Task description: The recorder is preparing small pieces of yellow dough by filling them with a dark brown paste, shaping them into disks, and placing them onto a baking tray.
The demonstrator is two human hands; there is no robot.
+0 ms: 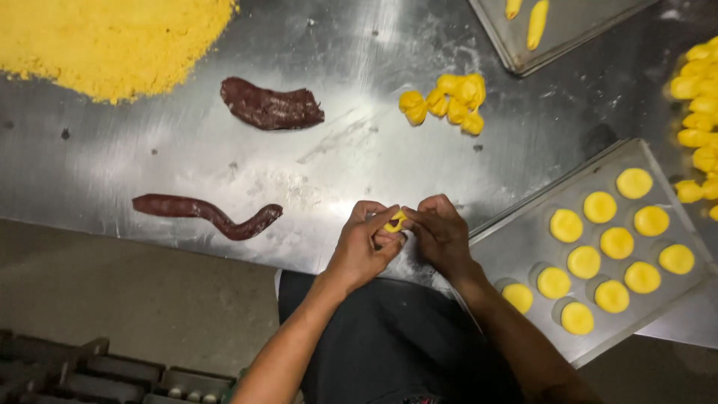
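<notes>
Both my hands meet at the near edge of the steel table (187, 157), pinching one small yellow dough piece (396, 221) between their fingertips. My left hand (365, 245) cups it from the left, and my right hand (441, 236) presses it from the right. Just right of my hands lies a metal tray (523, 239) holding several round flattened yellow dough pieces (600, 207). A small heap of yellow dough lumps (449, 97) rests on the table beyond my hands.
Two dark red-brown paste pieces lie at left: a thick lump (271, 106) and a long thin rope (209, 213). A yellow crumb pile (112, 41) fills the far left corner. Another tray (553, 30) is at top right, more yellow lumps (699, 120) at the right edge.
</notes>
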